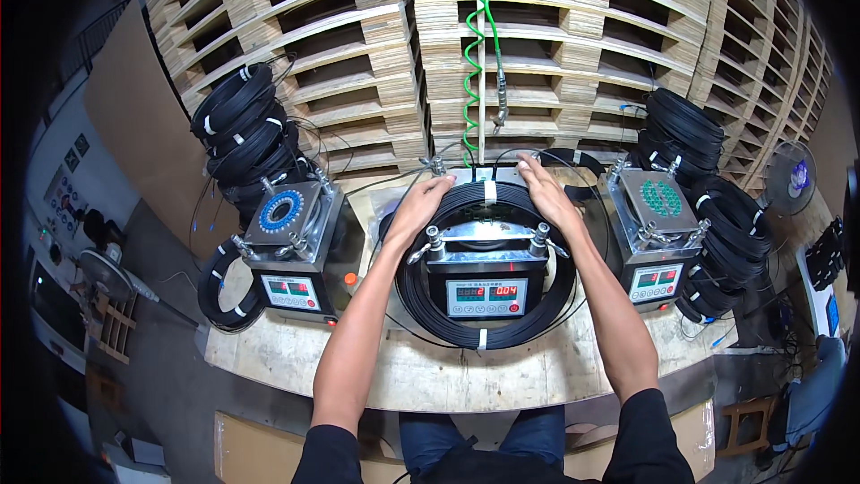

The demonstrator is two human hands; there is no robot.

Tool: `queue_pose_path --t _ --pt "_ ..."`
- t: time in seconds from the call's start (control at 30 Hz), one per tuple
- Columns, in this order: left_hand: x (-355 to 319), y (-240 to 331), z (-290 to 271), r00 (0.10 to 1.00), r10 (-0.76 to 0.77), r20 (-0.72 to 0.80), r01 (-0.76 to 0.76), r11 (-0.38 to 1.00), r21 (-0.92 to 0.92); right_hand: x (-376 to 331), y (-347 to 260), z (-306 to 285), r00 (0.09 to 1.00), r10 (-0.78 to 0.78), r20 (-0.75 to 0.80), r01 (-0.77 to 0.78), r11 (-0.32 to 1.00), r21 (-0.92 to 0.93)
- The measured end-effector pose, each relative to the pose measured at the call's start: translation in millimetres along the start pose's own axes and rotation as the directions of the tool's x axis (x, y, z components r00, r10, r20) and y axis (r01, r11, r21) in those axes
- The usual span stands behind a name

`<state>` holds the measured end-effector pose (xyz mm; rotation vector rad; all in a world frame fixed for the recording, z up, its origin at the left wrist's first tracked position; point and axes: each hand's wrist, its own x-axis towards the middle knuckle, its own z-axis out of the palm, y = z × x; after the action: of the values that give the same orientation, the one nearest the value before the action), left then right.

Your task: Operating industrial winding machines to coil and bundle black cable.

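A large coil of black cable [414, 291], bound with white tape, lies around a polishing-type bench machine [437, 291] with a metal top, clamp posts and a lit red display. Both my arms reach forward along its sides. My left hand [425, 203] rests at the coil's far left, fingers stretched toward the middle. At the far right of the coil is my right hand [548, 192], its fingers stretched out and pointing away from me. The undersides of both hands are hidden. A loose cable strand loops outside the coil on the right.
Similar machines stand left [285, 224], with a blue-dotted disc, and right [658, 206], with a green-dotted one. Stacked black coils [242, 125] and more coils [685, 130] flank them on the wooden table [430, 385]. A green spiral air hose [472, 63] hangs before wooden pallets [331, 27].
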<state>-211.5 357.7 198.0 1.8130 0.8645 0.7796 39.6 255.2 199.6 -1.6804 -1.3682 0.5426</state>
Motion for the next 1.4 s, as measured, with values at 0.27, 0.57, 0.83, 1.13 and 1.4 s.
queue_pose_path --t 0.27,0.57,0.83,1.13,1.4 --pt "30 21 -2 0.990 -0.140 -0.004 0.139 0.980 0.143 43 6 6 0.997 0.008 0.076 -0.008 1.000 0.001" --pt "29 13 10 0.982 -0.180 -0.055 0.188 0.956 0.227 27 1 21 0.942 0.318 -0.111 -0.334 0.924 -0.185" --pt "33 16 25 0.979 -0.132 -0.155 0.171 0.948 0.270 34 37 9 0.988 0.073 -0.137 -0.069 0.997 0.033" --pt "34 17 25 1.000 -0.005 -0.015 0.007 0.990 0.138 43 56 10 0.988 0.075 -0.135 -0.050 0.982 0.180" --pt "35 -1 13 0.990 0.030 -0.137 -0.005 0.984 0.180 17 3 17 0.980 0.155 -0.125 -0.162 0.985 -0.054"
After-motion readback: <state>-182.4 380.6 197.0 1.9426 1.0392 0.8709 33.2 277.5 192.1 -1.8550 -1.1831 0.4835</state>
